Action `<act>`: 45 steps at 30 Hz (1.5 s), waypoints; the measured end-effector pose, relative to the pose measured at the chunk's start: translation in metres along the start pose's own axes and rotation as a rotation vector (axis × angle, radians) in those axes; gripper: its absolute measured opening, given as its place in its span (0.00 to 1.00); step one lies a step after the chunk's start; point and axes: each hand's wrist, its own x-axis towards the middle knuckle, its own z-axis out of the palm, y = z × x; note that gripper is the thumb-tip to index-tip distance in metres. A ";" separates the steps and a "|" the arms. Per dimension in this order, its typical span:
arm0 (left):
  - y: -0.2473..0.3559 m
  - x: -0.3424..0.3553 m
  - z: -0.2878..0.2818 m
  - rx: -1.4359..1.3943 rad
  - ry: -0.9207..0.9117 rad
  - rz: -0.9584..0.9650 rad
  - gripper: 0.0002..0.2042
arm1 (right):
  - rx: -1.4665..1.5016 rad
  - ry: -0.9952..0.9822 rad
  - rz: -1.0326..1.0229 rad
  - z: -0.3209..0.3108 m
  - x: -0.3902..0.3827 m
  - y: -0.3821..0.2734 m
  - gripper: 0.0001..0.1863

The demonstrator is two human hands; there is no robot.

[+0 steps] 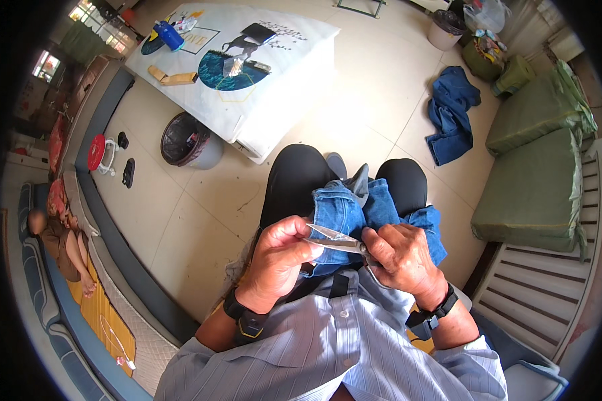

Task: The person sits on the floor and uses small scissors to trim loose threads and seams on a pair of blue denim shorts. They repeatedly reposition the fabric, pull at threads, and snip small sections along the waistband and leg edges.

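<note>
Metal scissors (339,242) lie sideways above my lap, their blades parted and pointing left. My right hand (401,257) is closed around their handles. At the blade tips, my left hand (279,252) is curled, with thumb and fingers touching the metal; whether a thread is also pinched there is too small to tell. Under the hands, blue denim cloth (338,207) drapes over my thighs, with a grey piece (360,184) folded up between the knees. Part of the denim is hidden behind my hands.
Ahead stands a white table (294,87) with a blue bottle (168,35). A lined bin (211,152) is beside it. More denim (451,110) lies on the floor at right, near green cushions (535,187) on a slatted bench (535,287). A person (67,247) sits at left.
</note>
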 end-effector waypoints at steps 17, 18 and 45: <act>0.001 0.000 -0.001 0.028 0.012 -0.006 0.07 | -0.037 -0.004 -0.012 0.005 -0.003 0.001 0.23; 0.001 0.000 -0.002 0.034 0.011 -0.013 0.07 | -0.038 -0.015 -0.007 0.004 -0.003 0.001 0.24; 0.007 -0.011 -0.040 0.749 0.152 0.475 0.24 | 1.000 0.445 0.905 -0.023 -0.017 0.007 0.22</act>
